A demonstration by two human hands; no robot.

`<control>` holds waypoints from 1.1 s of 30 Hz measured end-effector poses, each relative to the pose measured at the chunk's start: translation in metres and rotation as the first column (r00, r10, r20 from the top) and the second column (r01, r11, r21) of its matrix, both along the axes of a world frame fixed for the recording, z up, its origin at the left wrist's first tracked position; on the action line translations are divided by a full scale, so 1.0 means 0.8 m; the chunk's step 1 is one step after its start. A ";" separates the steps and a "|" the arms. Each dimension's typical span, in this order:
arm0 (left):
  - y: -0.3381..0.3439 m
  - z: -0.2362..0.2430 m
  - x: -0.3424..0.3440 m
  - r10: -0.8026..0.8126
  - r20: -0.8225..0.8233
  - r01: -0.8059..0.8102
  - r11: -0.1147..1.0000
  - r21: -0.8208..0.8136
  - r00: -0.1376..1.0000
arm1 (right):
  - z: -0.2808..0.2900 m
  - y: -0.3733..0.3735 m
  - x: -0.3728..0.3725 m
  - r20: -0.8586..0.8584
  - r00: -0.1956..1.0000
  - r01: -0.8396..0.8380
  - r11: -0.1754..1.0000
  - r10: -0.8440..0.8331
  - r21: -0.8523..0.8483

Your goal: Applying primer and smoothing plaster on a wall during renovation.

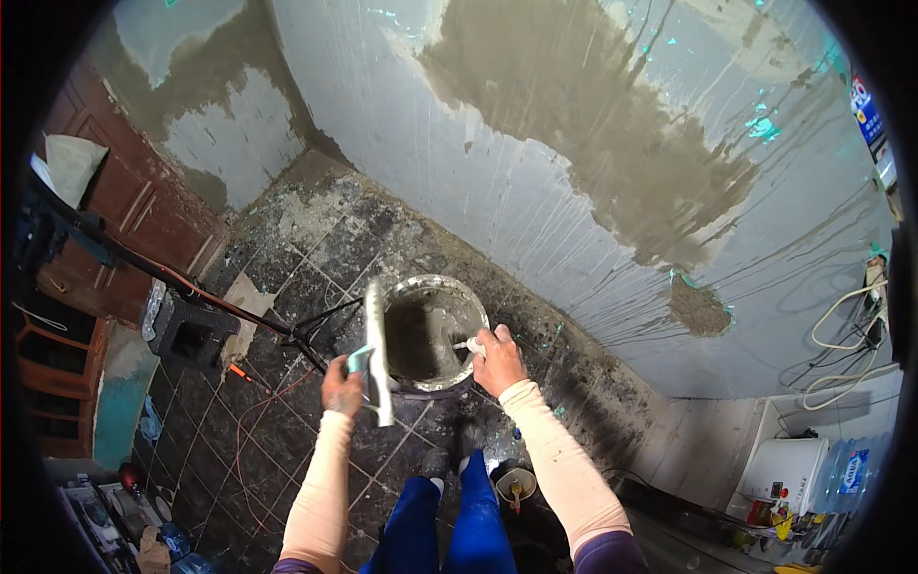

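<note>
A round bucket with a mortar-smeared rim stands on the floor in front of my feet, with wet grey mortar inside. My left hand is closed round the teal handle of a long plastering float. The float is held on edge, upright, along the bucket's left side, its pale plate smeared. My right hand grips a small hand tool by its whitish handle at the bucket's right rim. The tool's working end points into the bucket, and its exact kind is not clear.
Ahead rises a grey wall with damp plaster patches. A black tripod stand is left of the bucket, near an orange cable. By my right foot sits a small tub. Hanging white cables and a water bottle are at right.
</note>
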State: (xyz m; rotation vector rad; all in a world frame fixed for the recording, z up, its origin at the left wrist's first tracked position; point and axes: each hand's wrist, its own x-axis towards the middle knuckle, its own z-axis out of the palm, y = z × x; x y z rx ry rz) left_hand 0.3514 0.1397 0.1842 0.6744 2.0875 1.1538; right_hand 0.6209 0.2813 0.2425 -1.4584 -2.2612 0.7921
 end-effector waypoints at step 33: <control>-0.021 -0.033 0.092 0.418 0.820 -0.676 0.735 -0.053 0.391 | -0.031 0.056 -0.050 0.396 0.646 -0.632 0.748 0.653 -0.203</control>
